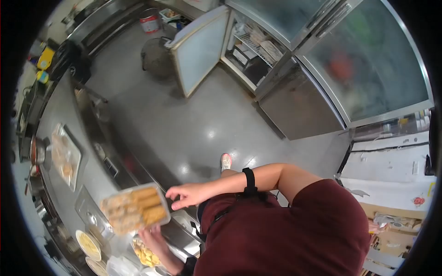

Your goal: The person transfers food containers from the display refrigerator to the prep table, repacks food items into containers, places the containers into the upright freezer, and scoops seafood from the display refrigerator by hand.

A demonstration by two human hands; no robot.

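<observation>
Left hand (155, 242) gripping container (166, 216), browned log-shaped pieces (147, 198) inside, right hand (186, 194) spread beside it

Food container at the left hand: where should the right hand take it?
Probably the short rim of the food container facing the right hand, coming from that side, thumb along the edge and fingers beneath. It's rectangular and loaded with brown food pieces, so gripping from above would likely disturb them; the left hand already occupies an adjoining edge.
</observation>
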